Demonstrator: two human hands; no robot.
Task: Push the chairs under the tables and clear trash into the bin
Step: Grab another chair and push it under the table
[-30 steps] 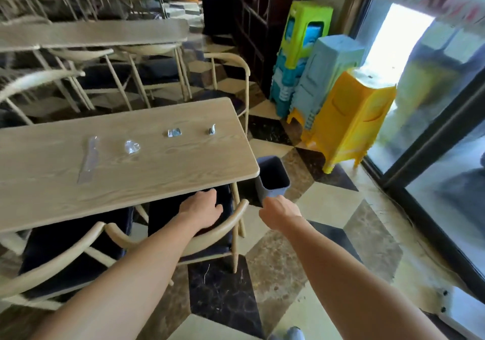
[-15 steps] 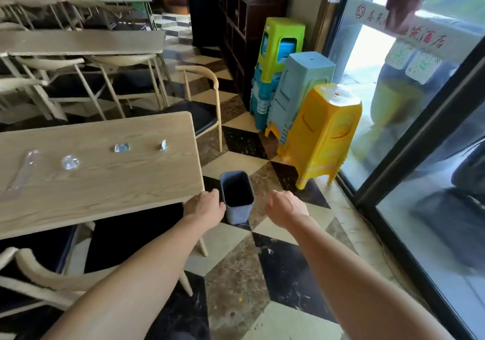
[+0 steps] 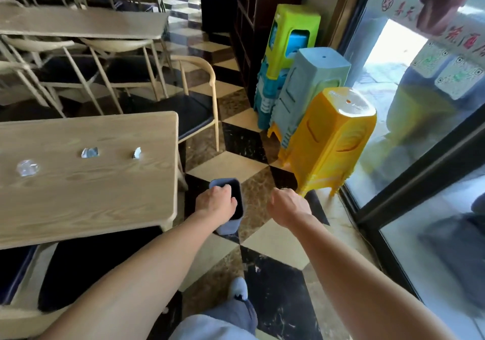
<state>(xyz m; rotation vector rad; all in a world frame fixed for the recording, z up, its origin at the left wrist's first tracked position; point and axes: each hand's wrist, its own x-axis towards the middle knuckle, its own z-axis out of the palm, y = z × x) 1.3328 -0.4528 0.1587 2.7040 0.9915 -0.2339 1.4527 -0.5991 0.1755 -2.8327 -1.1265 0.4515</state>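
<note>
A small grey-blue bin [image 3: 228,227] stands on the checkered floor just off the corner of the near wooden table [image 3: 105,195]. My left hand [image 3: 216,201] sits on the bin's near rim with its fingers curled over the edge. To the right of the bin, my right hand [image 3: 287,205] hangs loosely curled and holds nothing. Three crumpled clear wrappers lie on the tabletop: one [image 3: 26,167] at the left, one [image 3: 89,152] in the middle, one [image 3: 136,153] nearer the right end. A dark-cushioned chair [image 3: 91,261] is tucked under the table's near side.
Another wooden chair [image 3: 195,111] stands out from the table's far right corner. Stacked plastic stools, yellow [image 3: 328,140], blue-grey [image 3: 307,85] and green [image 3: 291,32], line the right wall beside a glass door [image 3: 425,119]. More tables and chairs fill the back left.
I have stepped forward and right, away from the chair back I had been pushing. My left hand has reached down onto the bin's rim. The right hand stays beside it.
</note>
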